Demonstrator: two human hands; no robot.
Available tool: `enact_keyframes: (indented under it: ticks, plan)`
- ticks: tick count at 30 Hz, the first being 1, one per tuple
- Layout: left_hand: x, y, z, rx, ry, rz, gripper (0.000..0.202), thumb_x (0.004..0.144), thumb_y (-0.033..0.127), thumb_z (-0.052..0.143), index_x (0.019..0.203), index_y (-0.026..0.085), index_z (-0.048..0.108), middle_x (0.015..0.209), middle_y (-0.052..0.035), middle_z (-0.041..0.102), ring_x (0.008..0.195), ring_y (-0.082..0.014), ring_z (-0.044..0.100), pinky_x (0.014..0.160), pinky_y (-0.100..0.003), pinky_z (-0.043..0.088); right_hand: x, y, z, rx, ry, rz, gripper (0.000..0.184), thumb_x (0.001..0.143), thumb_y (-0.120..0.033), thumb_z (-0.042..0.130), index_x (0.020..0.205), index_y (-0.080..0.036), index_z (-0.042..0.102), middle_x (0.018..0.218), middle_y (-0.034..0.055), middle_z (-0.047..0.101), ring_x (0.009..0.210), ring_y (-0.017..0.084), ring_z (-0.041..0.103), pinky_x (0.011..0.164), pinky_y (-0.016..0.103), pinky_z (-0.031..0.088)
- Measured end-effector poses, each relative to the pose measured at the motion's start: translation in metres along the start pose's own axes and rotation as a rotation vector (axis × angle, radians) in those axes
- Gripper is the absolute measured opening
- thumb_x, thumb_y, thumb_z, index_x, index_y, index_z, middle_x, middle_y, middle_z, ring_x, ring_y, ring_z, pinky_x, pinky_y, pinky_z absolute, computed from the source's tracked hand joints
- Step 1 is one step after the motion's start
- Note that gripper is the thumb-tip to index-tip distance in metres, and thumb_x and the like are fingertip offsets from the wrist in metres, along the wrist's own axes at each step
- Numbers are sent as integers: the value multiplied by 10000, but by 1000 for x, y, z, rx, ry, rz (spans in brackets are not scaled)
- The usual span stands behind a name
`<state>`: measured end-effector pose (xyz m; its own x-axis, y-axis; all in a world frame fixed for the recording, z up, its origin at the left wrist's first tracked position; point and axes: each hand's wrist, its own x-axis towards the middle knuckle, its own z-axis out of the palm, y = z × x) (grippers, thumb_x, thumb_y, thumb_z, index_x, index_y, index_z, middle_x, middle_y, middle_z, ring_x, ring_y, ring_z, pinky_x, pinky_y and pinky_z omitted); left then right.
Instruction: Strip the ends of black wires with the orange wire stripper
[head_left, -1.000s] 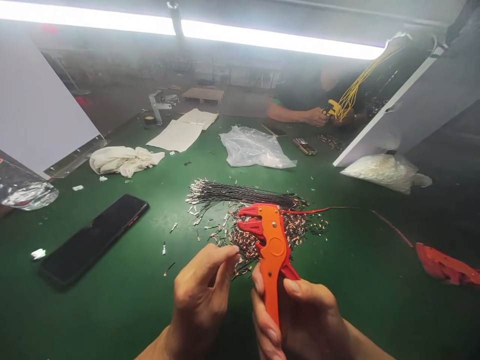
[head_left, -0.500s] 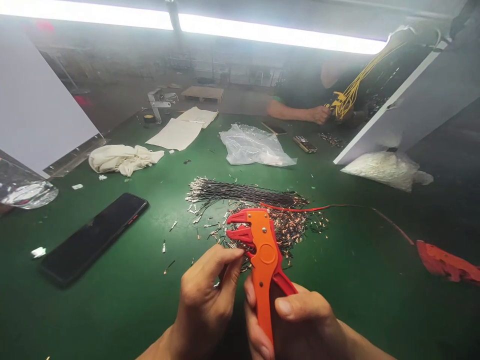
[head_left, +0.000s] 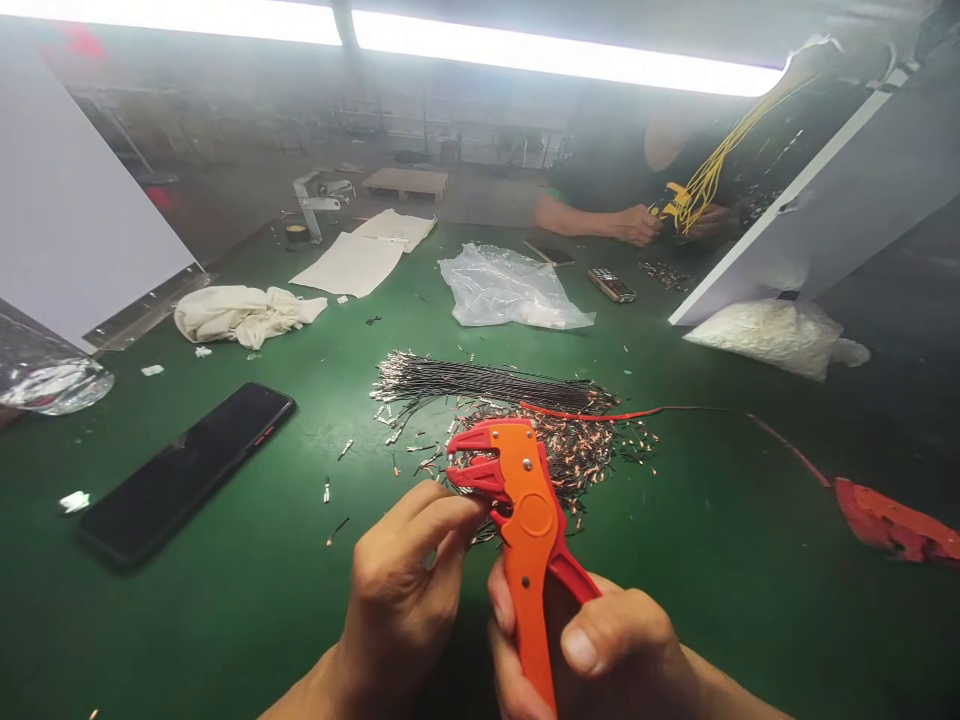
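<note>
Green tabletop (head_left: 712, 600), lit by a tube light (head_left: 562, 55). At left, a black smartphone (head_left: 187, 475) is laid flat. Left hand (head_left: 409, 570): thumb and forefinger pressed together just below the jaws of an orange-and-red wire stripper (head_left: 529, 510); what is pinched, if anything, cannot be told. Beyond the tool, black wires (head_left: 480, 382) are bundled behind a heap of clippings (head_left: 592, 450). Stripper's handles are gripped by the right hand (head_left: 607, 640). Farther right, a red strip (head_left: 634, 414) is stretched towards a red scrap (head_left: 892, 520).
</note>
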<state>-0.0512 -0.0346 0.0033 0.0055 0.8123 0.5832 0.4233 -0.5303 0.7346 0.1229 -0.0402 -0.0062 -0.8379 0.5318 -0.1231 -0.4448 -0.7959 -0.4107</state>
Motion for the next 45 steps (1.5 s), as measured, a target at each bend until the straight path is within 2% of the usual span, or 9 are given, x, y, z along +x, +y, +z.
enact_keyframes:
  ticks: [9,15,22,25,27,29,32,40,45]
  plan:
    - [0,-2,-3,57,-3,117,267,842,-44,563,991,168,631,1001,-50,686,889,-103,669,739,-173,546,1,3,-3,47,-29,-9,416,602,-216,503,987,-111,622,626,67,636,500,136,509,516,232,389]
    - [4,1,-3,81,-11,172,296,827,-80,542,992,146,639,986,-63,673,870,-112,646,723,-199,540,4,3,-1,72,-43,-10,518,519,-211,471,1006,-114,617,647,73,637,533,158,506,541,258,386]
    - [3,0,-4,106,21,33,194,852,3,588,941,156,666,717,-5,601,615,-90,554,540,-198,466,1,-4,12,55,-65,40,498,503,-198,552,998,-153,589,710,36,581,618,157,487,599,267,341]
    - [4,2,-7,99,74,98,201,830,3,607,964,148,648,705,-2,604,609,-91,541,533,-204,464,2,-14,13,48,16,-99,445,567,-226,590,1010,-180,581,770,21,544,645,158,468,651,307,381]
    - [5,7,-7,117,25,230,192,827,14,599,962,144,641,791,-46,682,708,-124,603,611,-242,517,5,-22,10,47,118,-255,398,619,-235,583,1013,-184,579,788,21,528,675,167,469,692,330,408]
    - [4,12,-4,182,-118,415,147,841,54,587,923,158,651,893,-73,745,830,-154,648,718,-279,550,8,-28,8,81,208,-328,368,648,-218,559,1014,-191,576,804,25,530,718,174,489,732,325,422]
    - [0,16,4,231,-202,605,205,808,38,596,776,235,640,823,29,764,862,-144,667,792,-262,519,11,-29,5,114,264,-258,393,618,-179,539,1009,-201,577,828,28,550,787,182,530,786,317,442]
    - [-2,9,9,323,-343,593,171,862,88,535,878,194,668,590,16,635,564,-124,512,525,-276,322,11,-14,5,32,360,-117,459,517,-112,505,958,-205,593,785,17,605,687,181,582,683,312,484]
    - [0,7,12,184,-421,545,200,889,80,479,845,161,656,582,-6,625,586,-138,522,534,-278,371,9,-16,6,14,446,-133,535,487,-28,498,977,-220,594,762,-18,628,675,143,593,680,250,467]
